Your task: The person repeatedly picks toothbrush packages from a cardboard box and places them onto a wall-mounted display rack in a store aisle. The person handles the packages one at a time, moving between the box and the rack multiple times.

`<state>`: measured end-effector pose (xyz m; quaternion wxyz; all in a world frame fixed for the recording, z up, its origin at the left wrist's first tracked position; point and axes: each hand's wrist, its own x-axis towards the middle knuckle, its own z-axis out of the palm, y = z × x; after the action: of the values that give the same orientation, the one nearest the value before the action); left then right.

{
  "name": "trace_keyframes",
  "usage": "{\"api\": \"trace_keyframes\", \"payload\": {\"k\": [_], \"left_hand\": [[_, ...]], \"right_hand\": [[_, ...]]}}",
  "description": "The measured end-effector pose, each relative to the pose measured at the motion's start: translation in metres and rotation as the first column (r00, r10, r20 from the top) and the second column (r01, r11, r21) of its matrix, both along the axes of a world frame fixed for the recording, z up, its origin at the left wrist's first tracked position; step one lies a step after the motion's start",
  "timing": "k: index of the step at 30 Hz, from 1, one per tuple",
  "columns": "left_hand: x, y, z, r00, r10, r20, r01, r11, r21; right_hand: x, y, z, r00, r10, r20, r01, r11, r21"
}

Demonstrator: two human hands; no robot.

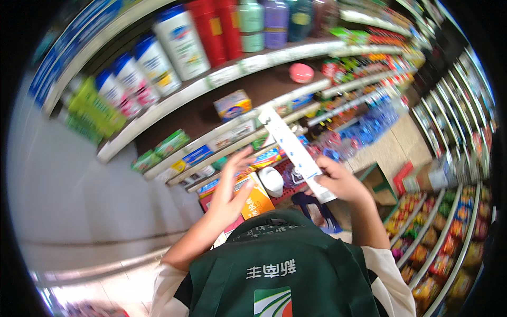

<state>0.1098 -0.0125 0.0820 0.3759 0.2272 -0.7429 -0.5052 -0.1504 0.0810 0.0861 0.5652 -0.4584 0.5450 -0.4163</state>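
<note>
My right hand (341,179) grips the lower end of a long, narrow white package (291,144) with small blue marks. The package slants up and to the left, its far end in front of a shelf edge. My left hand (233,189) is raised with its fingers apart and nothing in it. Between my hands, lower down, are a white rounded container (271,181) and an orange box (257,200) with printing. A small yellow and blue box (233,105) stands on the shelf just beyond the package.
White and blue shampoo bottles (182,43) line the upper shelf. A pink round container (301,73) and green boxes (172,143) sit on the shelf below. Bottled drinks (372,121) stand low to the right. Racks of packaged snacks (439,245) are at my right. A grey panel (79,190) is at my left.
</note>
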Motion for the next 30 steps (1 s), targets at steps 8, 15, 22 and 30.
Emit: {"api": "trace_keyframes", "payload": {"k": [8, 15, 22, 30], "left_hand": [[0.038, -0.011, -0.014, 0.896, 0.309, -0.317, -0.09, 0.829, 0.552], [0.055, -0.006, -0.015, 0.727, 0.525, -0.443, -0.161, 0.757, 0.633], [0.045, -0.016, -0.008, 0.595, 0.579, -0.557, -0.212, 0.782, 0.587], [0.062, -0.006, 0.049, 0.669, 0.564, -0.485, -0.562, 0.81, 0.168]], "right_hand": [[0.142, -0.079, 0.011, 0.599, -0.096, -0.795, -0.563, 0.655, -0.504], [0.159, -0.096, 0.014, 0.713, 0.015, -0.701, -0.622, 0.475, -0.623], [0.142, -0.114, 0.007, 0.866, 0.425, -0.262, -0.499, 0.749, -0.435], [0.131, -0.143, 0.051, 0.84, 0.52, -0.158, -0.533, 0.733, -0.422]]}}
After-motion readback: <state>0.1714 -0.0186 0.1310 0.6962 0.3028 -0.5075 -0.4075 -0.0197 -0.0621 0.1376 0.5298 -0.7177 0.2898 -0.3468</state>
